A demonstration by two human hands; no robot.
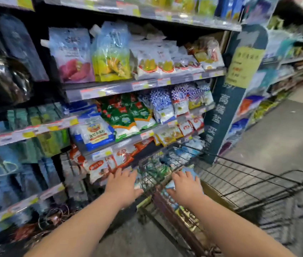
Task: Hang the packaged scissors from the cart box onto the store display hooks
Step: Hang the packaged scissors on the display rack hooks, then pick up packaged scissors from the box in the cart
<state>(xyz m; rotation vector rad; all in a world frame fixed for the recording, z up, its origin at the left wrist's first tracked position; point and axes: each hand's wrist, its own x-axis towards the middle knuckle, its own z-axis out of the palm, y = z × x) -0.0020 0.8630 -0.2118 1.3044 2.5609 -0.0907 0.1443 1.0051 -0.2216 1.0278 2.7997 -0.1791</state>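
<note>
Several blue packaged scissors [172, 184] lie in the cart box [211, 191], directly beneath the right hand [186, 188], which hovers with fingers spread, holding nothing; blur hides their long axis. The left hand [122, 184], likewise spread and empty, reaches beside the cart [239, 179], nearer the hanging display packs [4, 164] on the left.

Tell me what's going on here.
A person stands in a store aisle, both arms stretched toward a wire shopping cart. The left hand is spread near the cart's near corner, and the right hand is spread over blue packaging inside it. Neither hand grips anything yet. The frame is blurred, so the packages' contents are unclear.
</note>
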